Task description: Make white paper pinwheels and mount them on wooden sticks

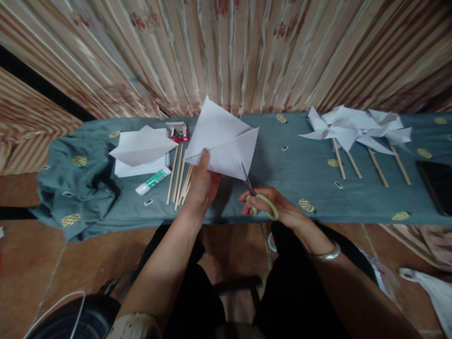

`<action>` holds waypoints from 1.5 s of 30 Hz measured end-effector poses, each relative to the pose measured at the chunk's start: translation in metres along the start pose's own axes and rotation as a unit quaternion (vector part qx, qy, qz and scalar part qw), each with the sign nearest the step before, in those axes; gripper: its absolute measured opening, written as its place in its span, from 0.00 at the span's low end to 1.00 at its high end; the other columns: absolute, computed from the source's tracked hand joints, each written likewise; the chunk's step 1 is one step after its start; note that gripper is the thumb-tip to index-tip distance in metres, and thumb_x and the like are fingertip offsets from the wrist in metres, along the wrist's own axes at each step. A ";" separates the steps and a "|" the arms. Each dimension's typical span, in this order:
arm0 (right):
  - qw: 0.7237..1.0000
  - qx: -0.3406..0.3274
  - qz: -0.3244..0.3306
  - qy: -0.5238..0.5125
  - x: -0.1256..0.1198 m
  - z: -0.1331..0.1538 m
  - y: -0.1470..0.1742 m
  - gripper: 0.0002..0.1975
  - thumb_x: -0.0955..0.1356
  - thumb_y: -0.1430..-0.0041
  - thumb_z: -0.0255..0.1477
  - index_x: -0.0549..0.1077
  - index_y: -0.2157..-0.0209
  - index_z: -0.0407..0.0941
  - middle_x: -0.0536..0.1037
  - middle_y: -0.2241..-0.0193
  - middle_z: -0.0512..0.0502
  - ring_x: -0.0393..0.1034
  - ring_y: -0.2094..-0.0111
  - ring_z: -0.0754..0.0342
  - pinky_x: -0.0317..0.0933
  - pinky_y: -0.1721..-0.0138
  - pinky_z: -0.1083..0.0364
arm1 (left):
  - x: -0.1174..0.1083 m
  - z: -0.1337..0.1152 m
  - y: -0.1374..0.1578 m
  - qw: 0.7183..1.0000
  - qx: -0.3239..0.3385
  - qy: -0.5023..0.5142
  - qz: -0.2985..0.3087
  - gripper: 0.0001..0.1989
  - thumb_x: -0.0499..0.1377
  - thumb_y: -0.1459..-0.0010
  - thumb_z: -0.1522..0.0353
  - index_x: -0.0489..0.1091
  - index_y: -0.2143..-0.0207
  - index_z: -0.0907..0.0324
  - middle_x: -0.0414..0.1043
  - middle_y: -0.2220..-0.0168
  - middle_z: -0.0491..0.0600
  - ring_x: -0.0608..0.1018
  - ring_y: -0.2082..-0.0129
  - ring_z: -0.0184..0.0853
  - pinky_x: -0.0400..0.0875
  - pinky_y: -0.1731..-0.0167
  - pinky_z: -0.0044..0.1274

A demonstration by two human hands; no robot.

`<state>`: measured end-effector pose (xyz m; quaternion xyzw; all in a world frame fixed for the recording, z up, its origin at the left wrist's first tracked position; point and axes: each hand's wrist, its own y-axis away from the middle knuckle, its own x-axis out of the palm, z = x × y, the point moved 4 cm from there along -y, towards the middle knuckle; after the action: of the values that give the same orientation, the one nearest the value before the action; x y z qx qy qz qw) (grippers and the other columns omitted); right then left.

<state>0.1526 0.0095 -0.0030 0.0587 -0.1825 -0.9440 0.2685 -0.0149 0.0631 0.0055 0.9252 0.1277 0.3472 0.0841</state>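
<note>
My left hand (204, 181) grips a square of white paper (222, 136) at its lower left edge, the thumb on top. Creases cross the sheet, and a cut line runs in from its right side. In my right hand (270, 202) are scissors (265, 207) with pale green handles, fingers through the loops. The blades meet the paper's lower corner; one blade lies over the sheet, the other is hidden. Just left of my left hand lie several wooden sticks (179, 176), partly covered by the hand and paper.
Left on the cloth-covered table (282, 174) are a stack of white paper (141, 148), a glue stick (153, 181) and a small red box of metal pins (178, 132). Several paper pinwheels (353, 127) on sticks lie at right, near a black phone (438, 186). A curtain (226, 56) hangs behind.
</note>
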 end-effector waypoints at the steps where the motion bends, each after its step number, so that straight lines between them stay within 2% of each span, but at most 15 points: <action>1: 1.000 -0.004 -0.001 0.003 0.000 0.000 0.000 0.26 0.70 0.48 0.53 0.76 0.67 0.42 0.80 0.73 0.43 0.69 0.72 0.54 0.61 0.70 0.55 | 0.000 0.000 0.000 1.000 -0.001 -0.002 -0.003 0.20 0.65 0.42 0.62 0.71 0.48 0.55 0.76 0.46 0.49 0.73 0.41 0.45 0.73 0.49 0.32; 10: 1.000 -0.007 -0.006 0.000 -0.001 -0.003 -0.002 0.27 0.70 0.49 0.55 0.77 0.68 0.42 0.81 0.73 0.44 0.70 0.72 0.55 0.61 0.72 0.56 | 0.002 0.000 0.002 1.000 -0.009 -0.024 -0.018 0.19 0.62 0.39 0.62 0.69 0.46 0.55 0.74 0.43 0.51 0.75 0.43 0.44 0.75 0.49 0.31; 17: 1.000 -0.008 -0.026 -0.006 0.001 -0.002 -0.002 0.26 0.72 0.52 0.54 0.77 0.69 0.43 0.80 0.75 0.45 0.69 0.74 0.56 0.61 0.73 0.57 | 0.002 0.000 0.002 1.000 -0.010 -0.015 0.001 0.19 0.63 0.41 0.62 0.71 0.48 0.54 0.77 0.46 0.50 0.78 0.47 0.41 0.76 0.50 0.31; 24: 0.999 -0.021 -0.035 -0.013 0.001 -0.004 -0.002 0.25 0.73 0.52 0.53 0.77 0.70 0.42 0.78 0.76 0.47 0.67 0.76 0.58 0.58 0.75 0.58 | 0.002 -0.002 0.002 1.000 -0.014 -0.006 -0.005 0.17 0.57 0.36 0.65 0.70 0.46 0.57 0.76 0.46 0.51 0.76 0.44 0.40 0.76 0.51 0.28; 33: 0.997 0.008 -0.051 -0.062 0.003 -0.006 -0.004 0.23 0.77 0.59 0.48 0.76 0.72 0.43 0.75 0.79 0.52 0.68 0.78 0.59 0.60 0.75 0.59 | 0.002 -0.003 0.001 1.000 -0.016 -0.012 -0.010 0.16 0.58 0.36 0.63 0.71 0.47 0.55 0.75 0.44 0.51 0.79 0.49 0.36 0.75 0.52 0.26; 45: 0.993 0.032 -0.067 -0.088 0.004 -0.006 -0.004 0.24 0.79 0.64 0.46 0.76 0.72 0.43 0.74 0.81 0.53 0.68 0.78 0.60 0.59 0.76 0.60 | 0.001 -0.003 0.001 0.999 -0.023 0.021 -0.013 0.17 0.55 0.33 0.65 0.69 0.44 0.57 0.75 0.44 0.53 0.77 0.46 0.39 0.75 0.50 0.28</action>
<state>0.1484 0.0087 -0.0101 -0.0040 -0.2308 -0.9551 0.1856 -0.0160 0.0625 0.0089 0.9138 0.1332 0.3683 0.1075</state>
